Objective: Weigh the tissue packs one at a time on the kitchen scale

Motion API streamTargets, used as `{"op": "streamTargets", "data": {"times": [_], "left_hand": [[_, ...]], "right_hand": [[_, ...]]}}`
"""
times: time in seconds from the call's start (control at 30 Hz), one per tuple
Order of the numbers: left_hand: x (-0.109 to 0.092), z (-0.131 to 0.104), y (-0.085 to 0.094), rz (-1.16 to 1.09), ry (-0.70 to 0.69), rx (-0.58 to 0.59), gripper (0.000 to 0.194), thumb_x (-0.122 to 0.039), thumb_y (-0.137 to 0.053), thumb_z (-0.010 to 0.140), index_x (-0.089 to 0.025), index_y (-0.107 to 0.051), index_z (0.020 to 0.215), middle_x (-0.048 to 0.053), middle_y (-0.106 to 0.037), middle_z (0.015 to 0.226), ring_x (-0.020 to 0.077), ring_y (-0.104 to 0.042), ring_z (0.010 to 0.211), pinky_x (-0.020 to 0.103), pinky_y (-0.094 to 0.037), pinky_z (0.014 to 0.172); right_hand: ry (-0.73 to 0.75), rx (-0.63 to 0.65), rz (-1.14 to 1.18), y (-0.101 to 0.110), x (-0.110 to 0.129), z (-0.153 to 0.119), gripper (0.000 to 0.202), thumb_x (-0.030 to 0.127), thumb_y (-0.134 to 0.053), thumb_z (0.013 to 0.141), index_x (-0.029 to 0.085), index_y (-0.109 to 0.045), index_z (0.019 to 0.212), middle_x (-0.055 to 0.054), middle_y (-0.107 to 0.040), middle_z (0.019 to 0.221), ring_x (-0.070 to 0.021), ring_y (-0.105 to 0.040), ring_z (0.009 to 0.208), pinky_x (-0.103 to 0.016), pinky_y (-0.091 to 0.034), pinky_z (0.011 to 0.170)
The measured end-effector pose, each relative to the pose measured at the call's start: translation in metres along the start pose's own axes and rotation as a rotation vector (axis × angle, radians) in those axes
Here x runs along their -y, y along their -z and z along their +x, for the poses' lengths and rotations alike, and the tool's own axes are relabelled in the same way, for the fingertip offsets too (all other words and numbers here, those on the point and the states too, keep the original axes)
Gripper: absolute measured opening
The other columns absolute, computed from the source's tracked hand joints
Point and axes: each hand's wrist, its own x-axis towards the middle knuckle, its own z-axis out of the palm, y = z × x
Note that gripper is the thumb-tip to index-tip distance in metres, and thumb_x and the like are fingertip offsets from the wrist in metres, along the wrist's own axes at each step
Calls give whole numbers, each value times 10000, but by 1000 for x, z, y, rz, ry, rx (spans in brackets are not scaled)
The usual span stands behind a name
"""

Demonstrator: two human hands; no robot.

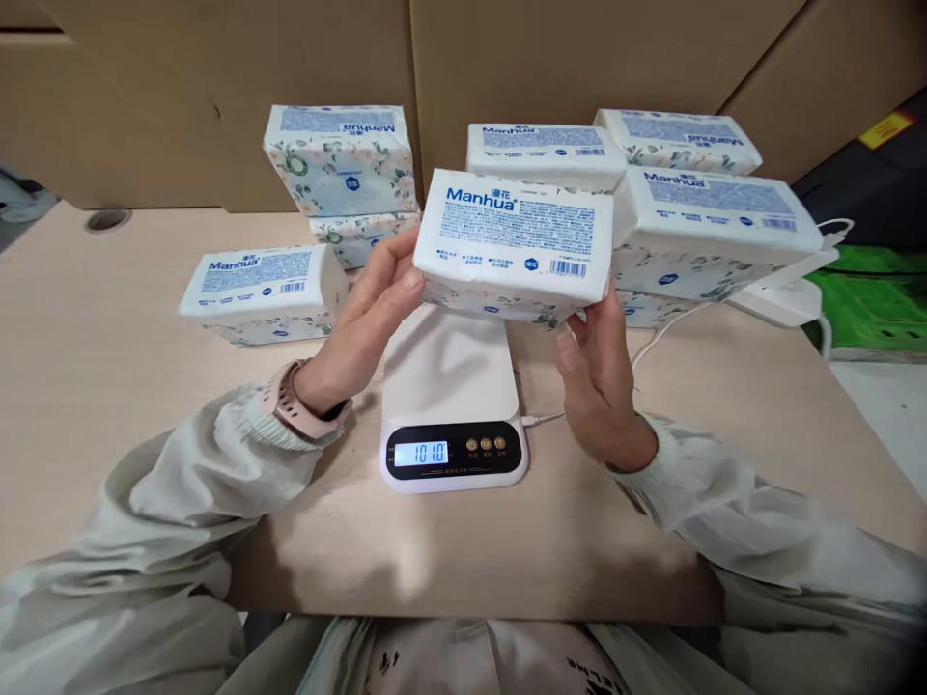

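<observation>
A white and blue tissue pack (516, 232) marked Manhua is between my two hands, over the back part of a white digital scale (449, 372). My left hand (377, 304) presses its left end, thumb toward me. At the lower right corner my right hand (598, 372) grips the pack, its fingers partly hidden behind and under it. Whether the pack's underside touches the scale I cannot tell. The lit scale display (421, 454) reads 101.0.
Left of the scale lies one tissue pack (261, 290), with a stack of packs (344, 174) behind it. More packs (716, 227) are piled at the right. A white cable (547, 419) plugs into the scale; a power strip (786, 294) lies at the right. Cardboard (579, 58) stands behind.
</observation>
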Motion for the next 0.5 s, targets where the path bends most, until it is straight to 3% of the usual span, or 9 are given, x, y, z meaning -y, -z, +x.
{"op": "streamTargets", "data": {"times": [0.13,0.27,0.33,0.4,0.47,0.5], "left_hand": [[-20,7,-7,39,-34,-7,620,-734,-691,944,-367,-622,1440,13,-569,1649,441,-349,1660,697,-402,1323],[-35,28,-16,116,-176,77,760,-788,-700,905,-391,-541,1533,-50,-488,1712,421,-273,1678,569,-410,1331],[-40,33,-13,188,-200,116,749,-843,-526,963,-420,-485,1580,-145,-375,1758,391,-171,1684,490,-443,1277],[-43,34,-8,254,-142,138,739,-819,-198,1036,-420,-490,1585,-220,-218,1791,362,-61,1666,436,-469,1208],[-45,41,-11,285,-71,197,852,-738,8,1036,-370,-573,1539,-236,-90,1802,354,-11,1643,395,-481,1161],[-45,48,-18,295,-49,248,875,-709,22,1035,-339,-622,1499,-234,-55,1801,354,-8,1637,377,-480,1148]], "right_hand": [[63,-41,-58,0,9,8,689,511,-531,1083,476,-261,1716,-10,-418,1751,-355,-431,1630,-632,-440,1320],[167,-187,-164,23,18,34,668,453,-633,1058,464,-387,1679,12,-481,1712,-395,-455,1616,-604,-479,1290],[280,-278,-234,47,18,51,626,402,-658,1058,376,-474,1656,14,-519,1697,-422,-422,1632,-580,-414,1325],[345,-363,-308,74,14,68,545,361,-632,1073,301,-556,1609,44,-543,1688,-425,-307,1681,-529,-292,1376],[273,-386,-277,98,7,80,488,398,-612,1074,325,-609,1556,109,-532,1693,-378,-171,1718,-443,-293,1368],[173,-306,-200,108,3,85,485,467,-571,1082,356,-603,1553,145,-487,1717,-345,-98,1725,-415,-340,1342]]}}
